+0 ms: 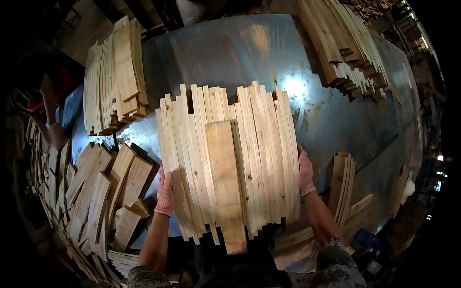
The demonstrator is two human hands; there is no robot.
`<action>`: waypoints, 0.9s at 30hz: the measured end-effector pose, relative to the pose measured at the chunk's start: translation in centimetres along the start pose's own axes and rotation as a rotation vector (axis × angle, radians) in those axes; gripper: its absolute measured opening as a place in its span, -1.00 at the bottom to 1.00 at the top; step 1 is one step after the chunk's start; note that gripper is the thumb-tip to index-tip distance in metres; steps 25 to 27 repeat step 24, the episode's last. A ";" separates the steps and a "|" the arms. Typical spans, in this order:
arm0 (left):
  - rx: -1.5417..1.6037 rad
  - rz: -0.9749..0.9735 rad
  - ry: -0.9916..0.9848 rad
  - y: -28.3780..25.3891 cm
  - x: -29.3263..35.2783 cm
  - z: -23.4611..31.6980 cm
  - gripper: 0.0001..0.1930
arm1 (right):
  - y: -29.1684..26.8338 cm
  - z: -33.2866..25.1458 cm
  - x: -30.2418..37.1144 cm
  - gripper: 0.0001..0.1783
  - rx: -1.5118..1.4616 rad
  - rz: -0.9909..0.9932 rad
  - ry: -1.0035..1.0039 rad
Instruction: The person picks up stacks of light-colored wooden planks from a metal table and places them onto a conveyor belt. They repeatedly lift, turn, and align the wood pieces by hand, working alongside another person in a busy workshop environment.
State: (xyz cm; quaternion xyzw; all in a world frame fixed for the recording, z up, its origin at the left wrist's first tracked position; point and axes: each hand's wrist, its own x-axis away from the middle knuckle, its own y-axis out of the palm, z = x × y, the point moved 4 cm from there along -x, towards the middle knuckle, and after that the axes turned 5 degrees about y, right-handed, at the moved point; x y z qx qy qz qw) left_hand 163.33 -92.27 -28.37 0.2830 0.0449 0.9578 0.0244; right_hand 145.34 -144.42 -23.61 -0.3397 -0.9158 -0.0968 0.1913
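A wide bundle of pale wooden slats [266,158], stood on edge side by side, fills the middle of the view. Its ends are uneven at both the far and near sides. One broader board [224,177] lies flat on top, its near end jutting toward my body. My left hand [164,194], in a pinkish knitted glove, presses against the bundle's left side. On the opposite side, my right hand [306,174], gloved alike, clamps the outermost slat. The bundle is squeezed between both hands, and some fingertips are hidden behind it. Whether it rests on the metal table [206,53] cannot be seen.
Stacks of boards stand at the far left [115,77] and far right [348,53]. Loose boards [96,192] are heaped at the left. A few upright slats [341,187] sit right of my right hand. Another person's arm [49,103] reaches in at the left.
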 end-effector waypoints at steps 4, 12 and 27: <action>0.092 -0.109 -0.079 5.4 3.2 6.9 -0.15 | 0.0 0.4 -0.3 -0.23 -0.262 -0.162 0.335; 0.159 -0.217 -0.366 4.9 1.1 6.4 -0.22 | -1.8 0.9 -0.7 -0.26 -0.228 -0.298 0.634; 0.345 -0.201 -0.004 -2.5 12.6 9.7 -0.04 | 10.3 -10.5 8.4 0.01 -0.181 -0.622 0.484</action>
